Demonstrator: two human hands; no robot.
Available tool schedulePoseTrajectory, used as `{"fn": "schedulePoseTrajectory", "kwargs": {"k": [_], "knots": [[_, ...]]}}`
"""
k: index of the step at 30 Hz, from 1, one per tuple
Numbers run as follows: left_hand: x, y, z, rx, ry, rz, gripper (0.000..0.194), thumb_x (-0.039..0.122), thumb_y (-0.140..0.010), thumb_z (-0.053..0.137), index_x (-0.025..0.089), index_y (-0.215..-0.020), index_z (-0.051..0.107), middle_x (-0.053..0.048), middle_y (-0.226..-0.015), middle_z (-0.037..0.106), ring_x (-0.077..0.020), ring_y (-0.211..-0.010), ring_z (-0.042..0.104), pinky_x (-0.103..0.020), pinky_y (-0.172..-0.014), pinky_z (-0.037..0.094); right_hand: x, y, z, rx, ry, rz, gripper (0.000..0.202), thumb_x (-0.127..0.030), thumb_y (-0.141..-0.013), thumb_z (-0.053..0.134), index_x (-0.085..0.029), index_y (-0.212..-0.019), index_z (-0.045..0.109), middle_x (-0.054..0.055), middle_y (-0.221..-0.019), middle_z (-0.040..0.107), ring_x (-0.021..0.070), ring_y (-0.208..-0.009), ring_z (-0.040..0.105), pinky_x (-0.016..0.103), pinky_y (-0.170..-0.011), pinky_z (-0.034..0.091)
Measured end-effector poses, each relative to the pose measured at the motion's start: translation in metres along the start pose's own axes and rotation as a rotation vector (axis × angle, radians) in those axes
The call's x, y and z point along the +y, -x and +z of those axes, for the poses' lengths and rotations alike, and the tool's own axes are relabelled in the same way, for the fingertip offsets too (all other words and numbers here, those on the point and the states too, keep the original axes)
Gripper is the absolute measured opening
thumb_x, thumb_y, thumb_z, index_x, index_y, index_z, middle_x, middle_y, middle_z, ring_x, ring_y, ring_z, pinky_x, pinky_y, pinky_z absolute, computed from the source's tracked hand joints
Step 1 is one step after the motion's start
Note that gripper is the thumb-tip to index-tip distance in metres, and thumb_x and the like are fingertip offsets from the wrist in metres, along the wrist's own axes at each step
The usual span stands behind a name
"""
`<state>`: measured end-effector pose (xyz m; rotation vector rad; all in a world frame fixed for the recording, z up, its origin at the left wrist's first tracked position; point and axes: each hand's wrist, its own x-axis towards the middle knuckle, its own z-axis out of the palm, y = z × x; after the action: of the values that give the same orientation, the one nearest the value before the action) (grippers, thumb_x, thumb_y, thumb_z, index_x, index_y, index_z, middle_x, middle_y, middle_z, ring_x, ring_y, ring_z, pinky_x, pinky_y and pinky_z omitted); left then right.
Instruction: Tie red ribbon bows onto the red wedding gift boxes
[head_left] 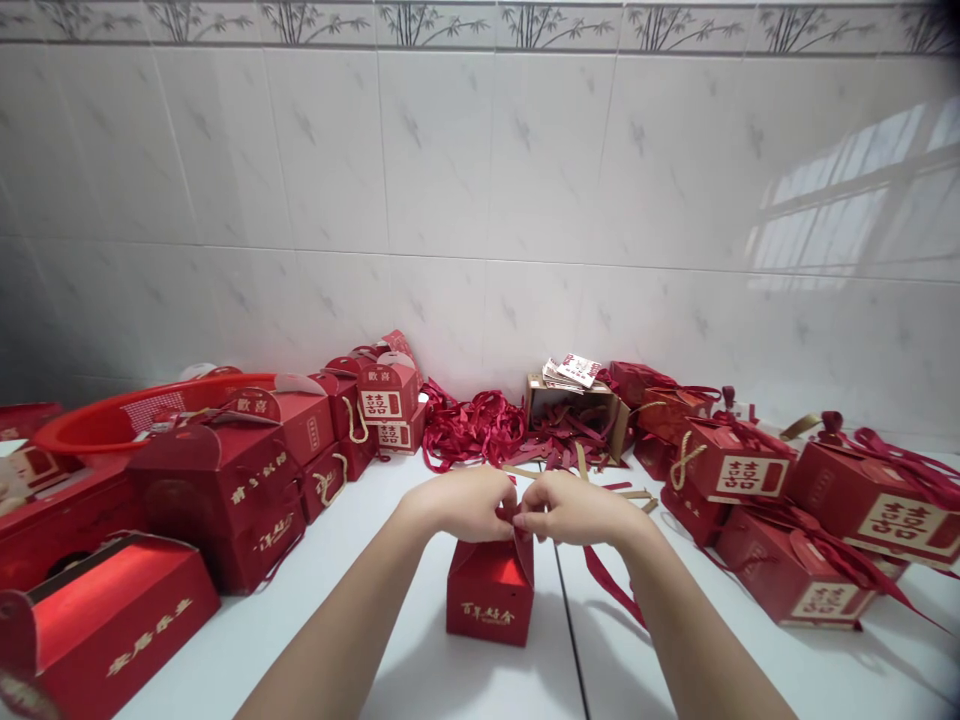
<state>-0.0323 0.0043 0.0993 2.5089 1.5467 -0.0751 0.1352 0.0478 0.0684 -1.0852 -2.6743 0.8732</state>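
A small red gift box [491,600] with gold lettering stands upright on the white table in front of me, its flaps folded to a peak. Both hands meet over that peak. My left hand [476,505] is closed, its thumb and fingers pinching at the red ribbon on the box top. Against it, my right hand [562,508] is closed too, fingertips on the same spot. From beneath the right hand, a dark red ribbon [611,588] trails down onto the table. My fingers hide the exact place where the ribbon passes through the flaps.
Several red boxes [225,490] are stacked at the left, by a red plastic basket [82,425]. Ribboned boxes [750,470] stand at the right. Behind lie loose red ribbons [476,425] and an open box [619,430] with cards [574,370] on top, against a tiled wall.
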Motion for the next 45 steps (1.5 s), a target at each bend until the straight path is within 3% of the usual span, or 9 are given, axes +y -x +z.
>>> {"fn": "schedulePoseTrajectory", "kwargs": {"k": [11, 20, 28, 30, 32, 35, 40, 43, 45], "knots": [[-0.004, -0.006, 0.0, 0.003, 0.123, -0.009, 0.025, 0.029, -0.069, 0.053, 0.019, -0.083, 0.071, -0.003, -0.069, 0.065, -0.0157, -0.058, 0.053, -0.022, -0.045, 0.033, 0.006, 0.003, -0.006, -0.036, 0.044, 0.09, 0.028, -0.039, -0.08, 0.052, -0.017, -0.067, 0.063, 0.001, -0.06, 0.061, 0.012, -0.055, 0.055, 0.022, -0.048, 0.036], [-0.008, -0.01, 0.003, 0.051, 0.183, 0.019, 0.026, 0.027, -0.069, 0.053, 0.021, -0.086, 0.072, -0.001, -0.068, 0.064, -0.0146, -0.061, 0.053, -0.022, -0.052, 0.037, 0.007, 0.004, -0.011, -0.097, -0.019, 0.039, 0.023, -0.031, -0.081, 0.049, -0.017, -0.064, 0.057, 0.0, -0.06, 0.058, 0.0095, -0.054, 0.051, 0.02, -0.048, 0.035], [-0.009, -0.013, 0.006, 0.102, 0.219, -0.009, 0.023, 0.033, -0.07, 0.056, 0.018, -0.079, 0.07, -0.003, -0.073, 0.067, -0.017, -0.065, 0.057, -0.023, -0.052, 0.039, 0.005, 0.006, -0.016, -0.086, -0.019, 0.105, 0.023, -0.034, -0.082, 0.053, -0.016, -0.07, 0.061, -0.001, -0.059, 0.055, 0.0079, -0.049, 0.044, 0.02, -0.043, 0.032], [-0.008, -0.011, 0.006, 0.129, 0.217, -0.012, 0.02, 0.032, -0.071, 0.055, 0.018, -0.077, 0.068, -0.004, -0.076, 0.067, -0.0177, -0.067, 0.058, -0.024, -0.054, 0.04, 0.007, 0.006, -0.016, 0.003, -0.04, 0.096, 0.018, -0.034, -0.079, 0.058, -0.017, -0.083, 0.064, 0.002, -0.074, 0.063, 0.0098, -0.058, 0.052, 0.019, -0.047, 0.037], [-0.007, -0.008, 0.006, 0.169, 0.222, -0.009, 0.018, 0.027, -0.071, 0.053, 0.018, -0.078, 0.067, -0.004, -0.08, 0.068, -0.018, -0.07, 0.059, -0.025, -0.057, 0.04, 0.007, 0.008, -0.016, 0.104, -0.094, 0.059, 0.026, -0.033, -0.079, 0.06, -0.018, -0.099, 0.063, 0.006, -0.097, 0.065, 0.0129, -0.074, 0.058, 0.019, -0.054, 0.043], [-0.003, -0.002, 0.004, 0.235, 0.259, -0.019, 0.018, 0.02, -0.07, 0.051, 0.018, -0.078, 0.067, -0.004, -0.08, 0.069, -0.0179, -0.07, 0.06, -0.026, -0.057, 0.04, 0.002, 0.012, -0.017, 0.113, -0.189, -0.038, 0.034, -0.034, -0.083, 0.055, -0.022, -0.114, 0.06, 0.007, -0.118, 0.06, 0.0167, -0.094, 0.06, 0.021, -0.064, 0.048], [0.007, 0.005, -0.004, 0.416, 0.282, -0.079, 0.016, 0.019, -0.072, 0.047, 0.018, -0.073, 0.063, -0.004, -0.074, 0.068, -0.0173, -0.068, 0.06, -0.025, -0.055, 0.039, -0.003, 0.009, -0.015, 0.091, -0.405, -0.213, 0.031, -0.031, -0.085, 0.053, -0.018, -0.112, 0.062, 0.007, -0.107, 0.067, 0.0186, -0.1, 0.06, 0.028, -0.079, 0.047], [0.011, 0.012, -0.011, 0.542, 0.295, -0.097, 0.018, 0.028, -0.079, 0.045, 0.019, -0.075, 0.061, -0.003, -0.079, 0.068, -0.0176, -0.072, 0.06, -0.025, -0.058, 0.04, -0.004, 0.008, -0.015, 0.153, -0.519, -0.221, 0.029, -0.037, -0.081, 0.059, -0.015, -0.099, 0.065, 0.007, -0.093, 0.069, 0.018, -0.089, 0.062, 0.027, -0.076, 0.047], [0.011, 0.02, -0.014, 0.551, 0.269, -0.165, 0.023, 0.036, -0.082, 0.043, 0.02, -0.082, 0.06, -0.004, -0.084, 0.068, -0.019, -0.074, 0.061, -0.026, -0.059, 0.042, -0.006, 0.01, -0.017, 0.221, -0.558, -0.196, 0.029, -0.042, -0.079, 0.062, -0.015, -0.09, 0.066, 0.006, -0.086, 0.069, 0.0171, -0.082, 0.062, 0.025, -0.07, 0.046]]}}
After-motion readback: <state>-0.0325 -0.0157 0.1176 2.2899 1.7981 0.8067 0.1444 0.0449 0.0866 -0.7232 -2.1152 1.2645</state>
